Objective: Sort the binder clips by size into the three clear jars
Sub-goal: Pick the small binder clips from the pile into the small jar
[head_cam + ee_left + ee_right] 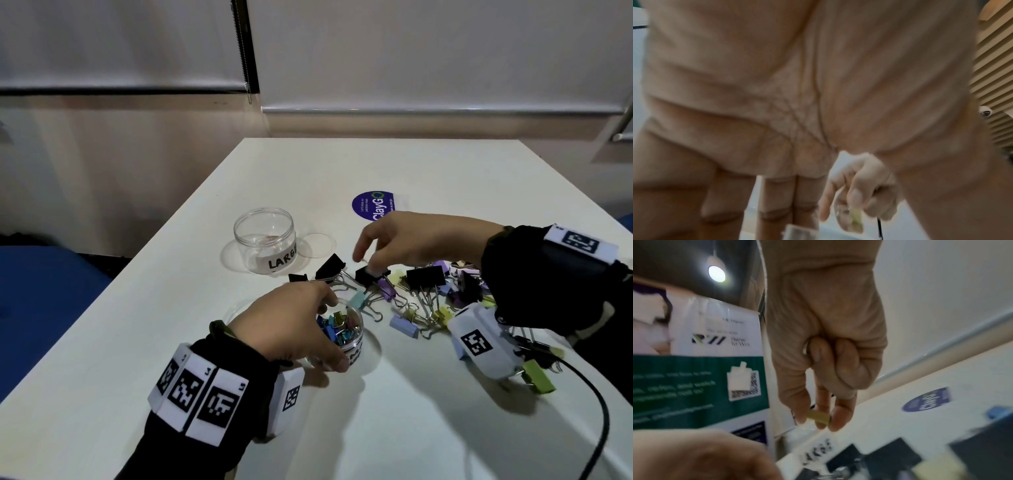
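My left hand [329,334] grips a small clear jar [349,339] near the table's front; it holds several small coloured binder clips. My right hand [366,265] hovers over black clips [368,275] at the left end of the pile [431,291]. In the right wrist view its thumb and fingers [840,418] pinch a small olive-yellow clip [819,417]. The left wrist view shows the same hand [859,186] with the yellowish clip [856,214] beyond my palm. An empty clear jar marked LARGE [265,240] stands behind the pile's left end. No third jar shows.
A clear lid [318,245] lies right of the LARGE jar. A round blue sticker [373,205] is on the white table [411,428] behind my right hand. A black cable [599,418] runs off the front right. A blue seat [44,308] is left of the table.
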Demonstrator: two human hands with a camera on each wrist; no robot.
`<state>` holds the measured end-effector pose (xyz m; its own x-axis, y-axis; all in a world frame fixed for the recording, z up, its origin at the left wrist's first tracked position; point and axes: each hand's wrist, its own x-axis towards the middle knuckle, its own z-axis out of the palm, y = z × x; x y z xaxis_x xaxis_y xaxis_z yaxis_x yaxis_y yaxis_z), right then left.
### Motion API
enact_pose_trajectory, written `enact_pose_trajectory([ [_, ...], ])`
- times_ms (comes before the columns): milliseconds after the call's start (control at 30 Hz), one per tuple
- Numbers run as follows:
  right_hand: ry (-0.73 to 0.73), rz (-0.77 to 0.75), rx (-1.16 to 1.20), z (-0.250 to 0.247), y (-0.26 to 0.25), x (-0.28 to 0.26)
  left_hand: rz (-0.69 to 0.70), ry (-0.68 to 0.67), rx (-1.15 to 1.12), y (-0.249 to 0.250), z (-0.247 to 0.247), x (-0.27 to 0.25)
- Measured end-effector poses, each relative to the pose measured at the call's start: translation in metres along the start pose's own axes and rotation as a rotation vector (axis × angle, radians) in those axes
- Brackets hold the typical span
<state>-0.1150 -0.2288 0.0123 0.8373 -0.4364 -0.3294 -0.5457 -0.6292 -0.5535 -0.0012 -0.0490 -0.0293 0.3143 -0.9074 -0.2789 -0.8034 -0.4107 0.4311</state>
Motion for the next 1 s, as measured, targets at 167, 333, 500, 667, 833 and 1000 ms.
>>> enact_pose_trajectory([
  [167, -0.162, -0.081, 0.049, 0.016, -0.035, -0.010, -0.001, 0.005, -0.015, -0.001, 0.001, 0.001],
  [333, -0.155, -0.074, 0.175, 0.031, -0.042, -0.009, -0.006, 0.014, -0.028, -0.002, 0.002, 0.001],
  [500, 0.099, -0.023, 0.179, 0.021, -0.030, 0.000, -0.004, 0.016, -0.004, -0.001, 0.002, 0.001],
  [667, 0.227, 0.076, -0.293, 0.018, -0.005, 0.020, -0.008, 0.004, 0.003, 0.000, 0.001, 0.000],
  [833, 0.204, 0.136, -0.380, 0.026, -0.002, 0.033, -0.013, 0.006, -0.015, 0.000, 0.001, -0.001],
  [1000, 0.233, 0.169, -0.363, 0.025, -0.006, 0.041, -0.020, 0.003, -0.027, -0.002, 0.002, 0.001],
])
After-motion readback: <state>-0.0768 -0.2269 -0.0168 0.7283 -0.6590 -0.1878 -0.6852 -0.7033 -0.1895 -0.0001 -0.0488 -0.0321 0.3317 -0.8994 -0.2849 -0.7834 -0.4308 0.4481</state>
